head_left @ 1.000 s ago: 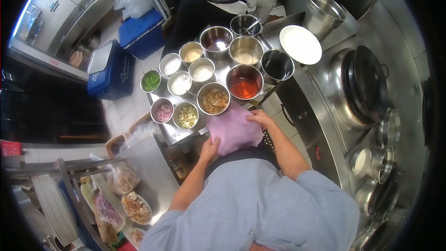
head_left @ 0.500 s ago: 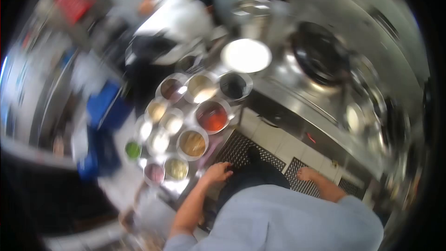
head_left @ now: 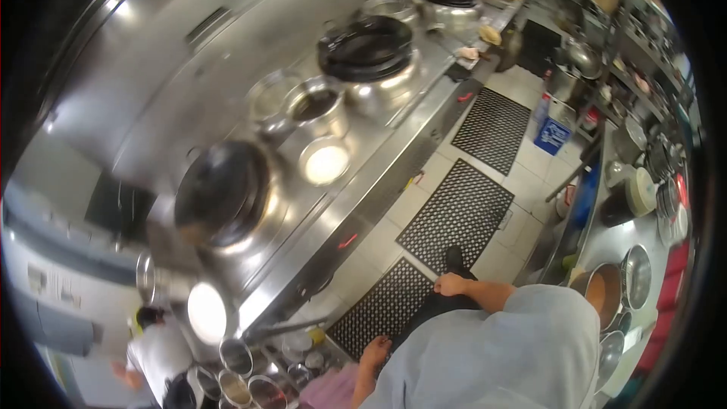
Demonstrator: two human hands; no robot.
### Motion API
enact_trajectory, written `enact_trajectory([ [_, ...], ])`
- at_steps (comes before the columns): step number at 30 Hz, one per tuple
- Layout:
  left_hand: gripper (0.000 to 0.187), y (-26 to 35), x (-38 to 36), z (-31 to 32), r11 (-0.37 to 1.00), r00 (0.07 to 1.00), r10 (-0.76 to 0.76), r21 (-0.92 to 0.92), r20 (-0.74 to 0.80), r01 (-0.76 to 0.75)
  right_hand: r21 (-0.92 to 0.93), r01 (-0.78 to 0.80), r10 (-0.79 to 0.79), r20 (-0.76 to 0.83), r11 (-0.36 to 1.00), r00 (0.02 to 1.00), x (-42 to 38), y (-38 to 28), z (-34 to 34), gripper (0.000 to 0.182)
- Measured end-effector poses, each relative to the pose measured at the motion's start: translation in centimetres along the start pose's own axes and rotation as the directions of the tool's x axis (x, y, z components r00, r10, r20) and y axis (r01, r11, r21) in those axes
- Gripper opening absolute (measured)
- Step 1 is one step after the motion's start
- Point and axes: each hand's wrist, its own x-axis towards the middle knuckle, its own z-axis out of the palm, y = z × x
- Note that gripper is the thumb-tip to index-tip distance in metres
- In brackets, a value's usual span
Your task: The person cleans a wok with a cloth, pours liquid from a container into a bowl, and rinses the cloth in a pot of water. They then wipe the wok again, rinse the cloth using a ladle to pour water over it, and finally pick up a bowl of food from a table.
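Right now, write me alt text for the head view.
A person's left hand and right hand, loosely curled, are above black perforated floor mats in a commercial kitchen. Beside them runs a stainless steel range bearing dark woks; a pink cloth shows near the left forearm, bottom edge.

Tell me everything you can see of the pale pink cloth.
The pale purplish-pink fabric cloth looks soft and loosely creased. It sits beside round, shiny metal pots, cut off by the picture's lower edge, next to the person's bare left forearm; whether they touch, and what supports it, is unclear.
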Motion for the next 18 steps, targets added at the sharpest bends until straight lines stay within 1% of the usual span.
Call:
enact_trajectory([
  [1, 0.044, 4.3, 0.5, -0.7, 0.988, 0.996, -0.03, -0.149, 0.086, 0.042, 0.059, -0.112, 0.118, -0.101, 0.992, 0.988, -0.8, 1.1, -1.7, 0.032],
  [2, 0.043, 5.5, 2.6, 0.1, 0.992, 0.994, -0.018, -0.119, 0.11, 0.031, 0.126, -0.217, 0.238, -0.186, 0.968, 0.953, -2.3, 1.1, -3.9, 0.032],
  [3, 0.042, 6.6, 4.7, 0.6, 0.996, 0.991, -0.01, -0.088, 0.132, 0.022, 0.201, -0.31, 0.355, -0.256, 0.929, 0.899, -2.9, 1.8, -5.8, 0.033],
  [4, 0.041, 8.4, 7.2, 1.0, 0.998, 0.989, 0.005, -0.058, 0.15, 0.004, 0.266, -0.345, 0.416, -0.291, 0.9, 0.862, -2.9, 4.0, -7.3, 0.033],
  [6, 0.041, 12.8, 11.0, 0.3, 0.996, 0.97, -0.085, 0.051, 0.226, 0.076, 0.381, -0.408, 0.535, -0.332, 0.83, 0.777, -3.8, 9.6, -9.4, 0.034],
  [7, 0.041, 14.7, 12.3, -0.4, 0.987, 0.956, -0.14, 0.109, 0.258, 0.116, 0.404, -0.384, 0.536, -0.388, 0.83, 0.75, -4.1, 12.2, -11.1, 0.033],
  [9, 0.037, 16.2, 16.4, -0.6, 0.993, 0.978, -0.092, -0.056, 0.185, 0.104, 0.342, -0.45, 0.564, -0.446, 0.825, 0.695, -3.3, 17.9, -13.9, 0.031],
  [10, 0.034, 18.3, 17.9, -1.5, 0.988, 0.979, -0.11, -0.088, 0.173, 0.127, 0.307, -0.487, 0.575, -0.473, 0.818, 0.667, -3.5, 20.4, -15.3, 0.03],
  [11, 0.032, 21.0, 19.2, -2.4, 0.981, 0.979, -0.125, -0.13, 0.161, 0.146, 0.214, -0.537, 0.57, -0.453, 0.816, 0.685, -4.3, 21.1, -18.5, 0.029],
  [12, 0.031, 21.4, 22.0, -2.7, 0.976, 0.984, -0.093, -0.183, 0.15, 0.12, 0.206, -0.519, 0.552, -0.442, 0.83, 0.707, -4.0, 22.9, -21.0, 0.029],
  [13, 0.03, 23.7, 23.2, -3.1, 0.968, 0.988, -0.066, -0.232, 0.137, 0.097, 0.201, -0.498, 0.533, -0.428, 0.843, 0.73, -3.1, 24.6, -22.9, 0.029],
  [14, 0.031, 25.7, 24.1, -3.5, 0.996, 0.992, -0.056, -0.069, 0.109, 0.063, 0.197, -0.476, 0.513, -0.411, 0.857, 0.753, -2.3, 26.3, -24.5, 0.028],
  [15, 0.033, 32.4, 23.2, -5.2, 0.995, 0.996, -0.043, 0.098, 0.083, 0.035, 0.208, -0.446, 0.491, -0.42, 0.871, 0.763, -1.9, 27.2, -26.8, 0.028],
  [17, 0.033, 36.6, 26.7, -5.6, 0.988, 0.983, 0.124, 0.078, 0.139, -0.135, 0.233, -0.384, 0.448, -0.423, 0.894, 0.787, -1.1, 26.3, -31.6, 0.027],
  [18, 0.032, 40.7, 26.8, -6.1, 0.977, 0.972, 0.183, 0.084, 0.145, -0.196, 0.275, -0.351, 0.441, -0.425, 0.895, 0.791, -0.4, 25.9, -32.8, 0.026],
])
